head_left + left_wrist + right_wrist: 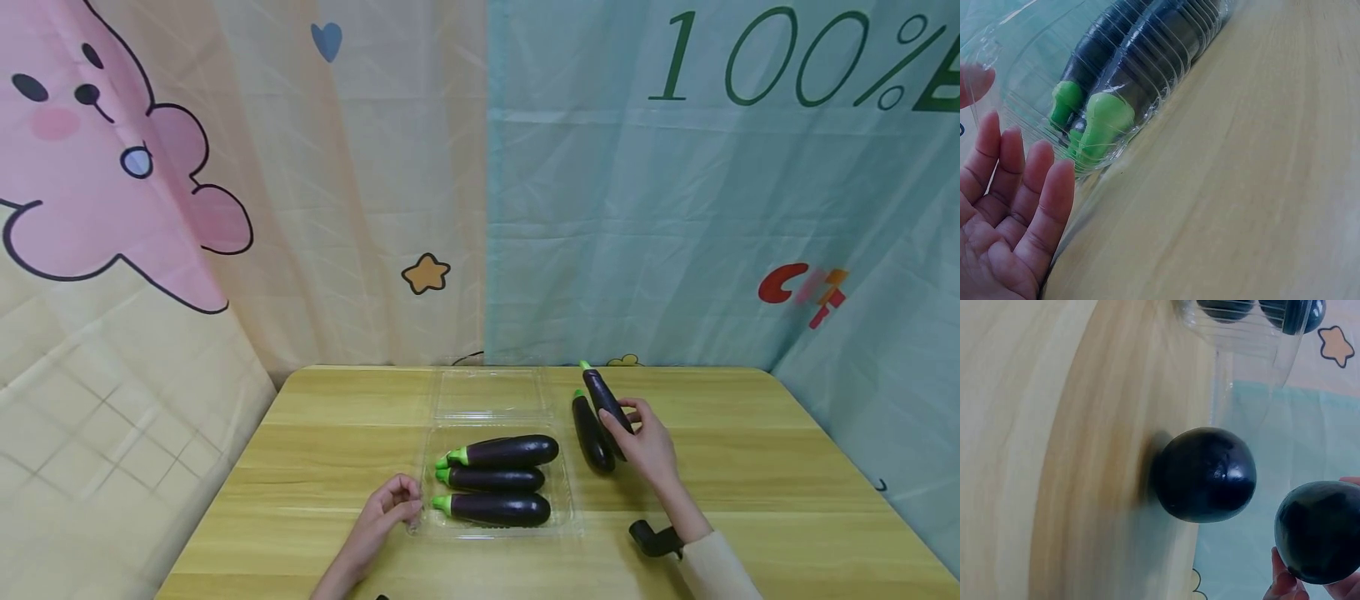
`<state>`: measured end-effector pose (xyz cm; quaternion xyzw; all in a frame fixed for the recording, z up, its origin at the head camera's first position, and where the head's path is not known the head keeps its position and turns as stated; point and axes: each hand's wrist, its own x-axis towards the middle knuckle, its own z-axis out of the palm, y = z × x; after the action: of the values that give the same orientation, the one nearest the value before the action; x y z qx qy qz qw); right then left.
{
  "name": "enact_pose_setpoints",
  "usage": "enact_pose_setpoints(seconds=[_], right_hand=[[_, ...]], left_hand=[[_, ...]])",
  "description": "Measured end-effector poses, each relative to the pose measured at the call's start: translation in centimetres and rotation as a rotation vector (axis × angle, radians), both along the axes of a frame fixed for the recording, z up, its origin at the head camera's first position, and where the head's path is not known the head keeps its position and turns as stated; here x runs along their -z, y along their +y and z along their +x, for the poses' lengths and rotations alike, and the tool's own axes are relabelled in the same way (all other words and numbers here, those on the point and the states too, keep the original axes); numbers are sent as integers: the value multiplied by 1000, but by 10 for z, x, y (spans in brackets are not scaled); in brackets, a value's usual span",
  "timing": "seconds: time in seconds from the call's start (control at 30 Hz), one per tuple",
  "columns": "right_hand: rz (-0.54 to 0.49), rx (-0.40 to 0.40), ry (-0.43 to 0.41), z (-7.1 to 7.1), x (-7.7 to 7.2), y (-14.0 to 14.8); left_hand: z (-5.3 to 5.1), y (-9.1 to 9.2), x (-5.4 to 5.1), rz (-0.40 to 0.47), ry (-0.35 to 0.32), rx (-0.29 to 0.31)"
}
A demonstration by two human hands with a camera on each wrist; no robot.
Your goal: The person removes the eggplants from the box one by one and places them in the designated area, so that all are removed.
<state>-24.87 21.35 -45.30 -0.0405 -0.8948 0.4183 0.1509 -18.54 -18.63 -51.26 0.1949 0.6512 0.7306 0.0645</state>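
Note:
My right hand (651,446) grips a dark purple eggplant (606,400) by its thick end, thumb on one side and fingers on the other; its green stem points away. Beside it another eggplant (592,437) lies on the table. In the right wrist view, the held eggplant (1319,531) hangs off the wood, apart from the resting one (1205,475). Several eggplants lie sideways in a clear plastic container (564,508), stems to the left. My left hand (378,521) pinches the container's left rim; in the left wrist view its fingers (1054,206) are slightly bent beside the plastic wall.
The container's clear lid (491,393) lies folded back towards the far table edge. Wooden tabletop (337,433) surrounds everything, with printed curtains (600,208) hanging behind. A black device (654,539) is strapped at my right wrist.

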Motion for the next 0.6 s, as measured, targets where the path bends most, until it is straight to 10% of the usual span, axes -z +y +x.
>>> enact_pose_setpoints(seconds=[0.6], right_hand=[[124, 2, -38, -2, 4, 12]], left_hand=[[0, 0, 0, -5, -3, -8]])
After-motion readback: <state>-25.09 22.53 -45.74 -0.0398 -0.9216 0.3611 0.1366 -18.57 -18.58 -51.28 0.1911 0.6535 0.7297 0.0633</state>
